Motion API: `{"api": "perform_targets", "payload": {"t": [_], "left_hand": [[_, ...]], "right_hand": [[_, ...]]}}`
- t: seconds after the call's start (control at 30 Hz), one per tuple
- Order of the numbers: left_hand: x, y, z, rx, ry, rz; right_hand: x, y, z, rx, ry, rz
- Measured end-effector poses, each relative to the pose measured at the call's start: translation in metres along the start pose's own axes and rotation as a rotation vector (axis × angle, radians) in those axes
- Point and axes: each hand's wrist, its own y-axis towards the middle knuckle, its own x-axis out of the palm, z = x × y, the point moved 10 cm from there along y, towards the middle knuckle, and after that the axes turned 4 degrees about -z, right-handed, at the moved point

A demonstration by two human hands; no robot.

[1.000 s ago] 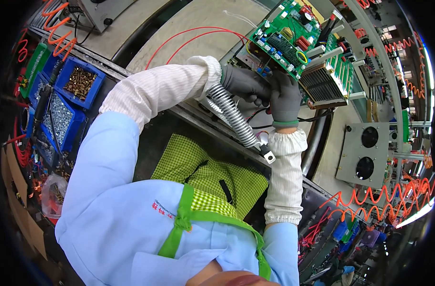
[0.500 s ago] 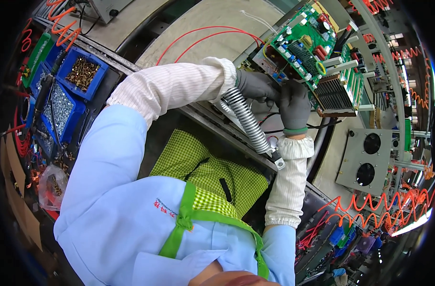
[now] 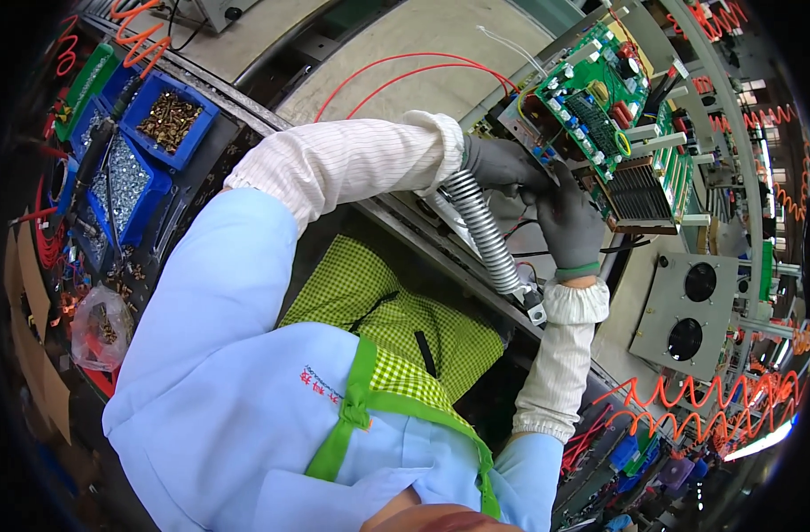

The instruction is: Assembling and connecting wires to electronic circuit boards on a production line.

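My left hand (image 3: 504,165), in a dark grey glove, reaches in from the left under the edge of a green circuit board (image 3: 575,111). Its fingers are bent and meet those of my gloved right hand (image 3: 572,222). Both hands are closed together beside the board's lower left edge; whatever is pinched between them is hidden by the gloves. A dark ribbed heat sink (image 3: 640,193) sits on the unit, right of my right hand. Just in front of my hands slants a thick silver coil spring (image 3: 483,232). A black cable (image 3: 625,246) passes behind my right wrist.
Two red wires (image 3: 405,58) arc across the bench to the unit. At left are blue bins of brass-coloured screws (image 3: 168,122) and silver fasteners (image 3: 124,182). A grey panel with two fans (image 3: 686,303) lies at right, near orange coiled hoses (image 3: 707,408).
The whole view has shifted, so bench and hands appear farther right and slightly lower. My right hand has turned a little, its fingers pointing more up and left; both hands stay together at the board.
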Motion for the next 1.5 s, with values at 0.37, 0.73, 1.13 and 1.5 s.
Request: {"api": "perform_targets", "payload": {"t": [0.37,0.73,1.13,1.5], "left_hand": [[-0.005,0.002,0.005,0.248,0.256,0.063],[-0.034,-0.027,0.003,0.069,0.056,0.108],[-0.034,-0.054,-0.001,-0.350,-0.498,0.307],[-0.025,-0.050,-0.022,-0.441,-0.399,0.138]], "right_hand": [[0.013,0.000,0.007,-0.165,0.022,0.111],[0.000,-0.005,0.015,-0.043,0.015,0.135],[0.004,-0.001,0.010,0.049,0.057,0.047],[-0.001,0.004,-0.002,-0.001,0.138,0.159]]}}
